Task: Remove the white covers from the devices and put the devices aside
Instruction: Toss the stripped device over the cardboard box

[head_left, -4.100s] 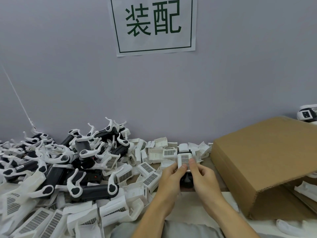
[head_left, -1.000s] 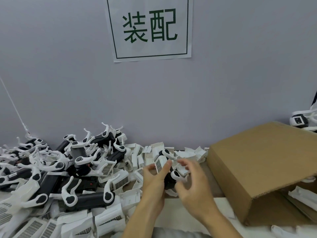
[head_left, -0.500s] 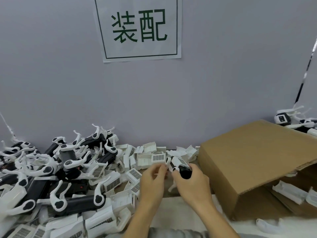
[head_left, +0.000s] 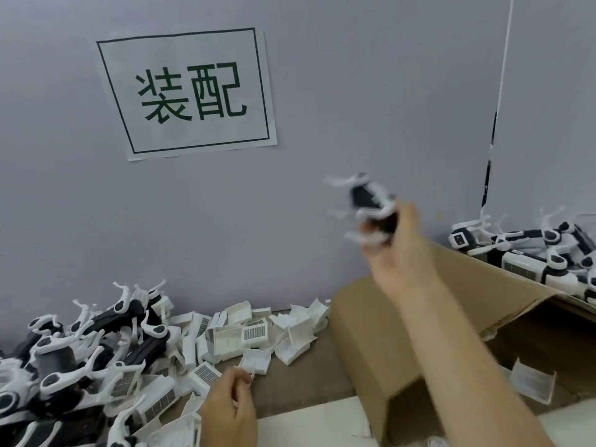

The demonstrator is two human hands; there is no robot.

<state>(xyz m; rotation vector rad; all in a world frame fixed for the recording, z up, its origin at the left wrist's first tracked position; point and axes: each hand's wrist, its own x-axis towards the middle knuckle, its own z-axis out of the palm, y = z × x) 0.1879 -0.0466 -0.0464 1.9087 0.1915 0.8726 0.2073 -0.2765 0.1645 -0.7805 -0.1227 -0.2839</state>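
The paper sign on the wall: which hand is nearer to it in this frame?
Right. The right hand, gripping a device, is raised right of the sign; the left hand stays low, far below it.

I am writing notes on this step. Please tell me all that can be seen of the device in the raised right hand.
The device is a small black body with curved white arms sticking out to the left and upward; it looks like plastic. Motion blurs it, so finer detail cannot be told. The right hand grips its lower part and holds it high, above the box and before the wall. Nothing else touches it.
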